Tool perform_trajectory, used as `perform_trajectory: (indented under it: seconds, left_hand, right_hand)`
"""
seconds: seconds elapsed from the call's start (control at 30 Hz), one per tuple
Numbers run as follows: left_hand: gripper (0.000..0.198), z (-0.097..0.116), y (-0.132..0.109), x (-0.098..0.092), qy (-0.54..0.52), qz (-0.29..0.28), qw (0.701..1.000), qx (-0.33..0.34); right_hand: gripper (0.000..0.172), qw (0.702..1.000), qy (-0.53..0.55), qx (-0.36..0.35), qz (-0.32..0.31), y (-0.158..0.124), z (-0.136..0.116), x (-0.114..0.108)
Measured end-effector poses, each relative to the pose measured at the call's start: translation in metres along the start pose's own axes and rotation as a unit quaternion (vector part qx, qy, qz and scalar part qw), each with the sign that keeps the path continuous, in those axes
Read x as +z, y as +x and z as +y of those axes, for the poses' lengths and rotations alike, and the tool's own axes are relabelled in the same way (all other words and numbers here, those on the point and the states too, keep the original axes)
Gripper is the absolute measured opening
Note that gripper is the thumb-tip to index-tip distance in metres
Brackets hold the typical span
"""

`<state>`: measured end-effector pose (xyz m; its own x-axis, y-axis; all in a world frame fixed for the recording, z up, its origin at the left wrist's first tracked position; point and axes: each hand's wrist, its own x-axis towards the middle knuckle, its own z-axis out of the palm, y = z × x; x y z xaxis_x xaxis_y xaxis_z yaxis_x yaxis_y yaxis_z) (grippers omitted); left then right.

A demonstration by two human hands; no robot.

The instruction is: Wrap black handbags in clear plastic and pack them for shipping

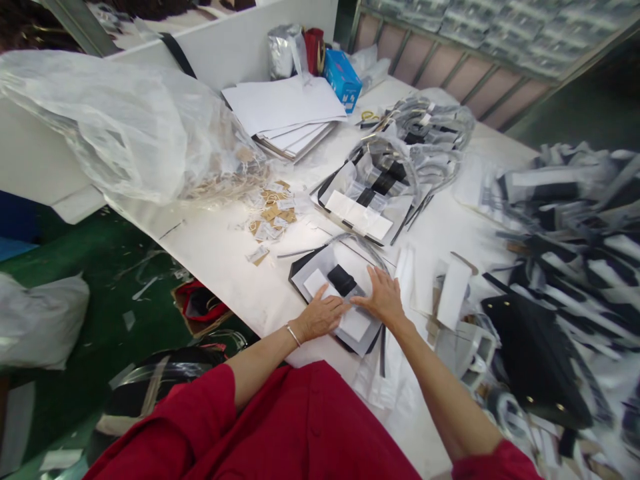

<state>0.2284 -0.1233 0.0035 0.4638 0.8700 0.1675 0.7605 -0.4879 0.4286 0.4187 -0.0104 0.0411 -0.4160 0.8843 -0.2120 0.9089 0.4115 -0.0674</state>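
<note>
A flat clear-plastic packet (pixel 327 267) with a black item and white card inside lies on the white table (pixel 220 247) in front of me. My left hand (pixel 320 315) rests palm down on its near left part, fingers stretched toward the middle. My right hand (pixel 383 297) lies flat on the packet's right side, fingers spread. Both hands press on the packet and neither grips anything. A thin bracelet sits on my left wrist.
A second pile of similar packets (pixel 370 193) lies further back. Small tan tags (pixel 273 213) are scattered left of it, beside a large crumpled plastic bag (pixel 130 127). White sheets (pixel 285 110) and a blue box (pixel 343 77) stand behind. Black-and-white goods (pixel 565 227) are heaped at right.
</note>
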Motion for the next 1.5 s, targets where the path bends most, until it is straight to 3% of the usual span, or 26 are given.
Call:
perform_trajectory:
  seconds: [0.17, 0.3, 0.43, 0.5, 0.6, 0.67, 0.77, 0.93, 1.1, 1.2, 1.3, 1.4, 1.5]
  left_hand:
    - [0.024, 0.000, 0.001, -0.002, -0.028, 0.011, 1.000, -0.010]
    - [0.021, -0.001, 0.000, -0.008, -0.075, 0.006, 0.997, -0.009]
    - [0.029, -0.008, -0.002, -0.019, -0.123, 0.004, 0.992, -0.008]
    - [0.032, -0.016, -0.002, -0.029, -0.129, -0.003, 0.992, 0.004]
    - [0.028, -0.034, -0.003, -0.050, -0.090, -0.041, 0.992, 0.076]
    - [0.028, -0.051, -0.006, -0.066, -0.031, -0.056, 0.989, 0.130]
    - [0.034, -0.084, -0.016, -0.082, 0.043, -0.042, 0.986, 0.158]
    - [0.035, -0.129, -0.030, -0.081, 0.037, -0.035, 0.976, 0.213]
    - [0.033, -0.133, -0.032, -0.071, 0.028, -0.024, 0.979, 0.199]
    - [0.035, -0.130, -0.034, -0.074, 0.045, -0.037, 0.979, 0.193]
    - [0.045, -0.135, -0.038, -0.079, 0.081, -0.067, 0.968, 0.229]
    - [0.052, -0.146, -0.037, -0.078, 0.114, -0.071, 0.960, 0.246]
    - [0.045, -0.151, -0.031, -0.074, 0.105, -0.058, 0.964, 0.237]
  right_hand:
    - [0.083, 0.997, -0.040, -0.016, 0.059, -0.012, -0.011, -0.012]
    - [0.069, 0.992, 0.000, -0.054, 0.116, -0.034, -0.042, -0.018]
    - [0.057, 0.990, 0.049, -0.050, 0.125, -0.078, -0.081, 0.009]
    - [0.058, 0.990, 0.036, -0.039, 0.128, -0.099, -0.096, 0.028]
    - [0.068, 0.993, -0.002, -0.039, 0.115, -0.114, -0.106, 0.043]
    - [0.076, 0.994, -0.016, -0.028, 0.105, -0.115, -0.107, 0.044]
    - [0.079, 0.996, -0.019, 0.004, 0.092, -0.113, -0.110, 0.038]
    - [0.077, 0.993, -0.004, 0.095, 0.075, -0.109, -0.139, 0.030]
    - [0.080, 0.990, 0.040, 0.123, 0.056, -0.102, -0.171, 0.024]
    - [0.086, 0.992, 0.052, 0.115, 0.028, -0.101, -0.176, 0.025]
    - [0.088, 0.991, 0.060, 0.115, 0.011, -0.101, -0.177, 0.026]
    - [0.076, 0.990, 0.067, 0.127, 0.007, -0.099, -0.179, 0.024]
    - [0.064, 0.988, 0.075, 0.137, 0.005, -0.098, -0.181, 0.018]
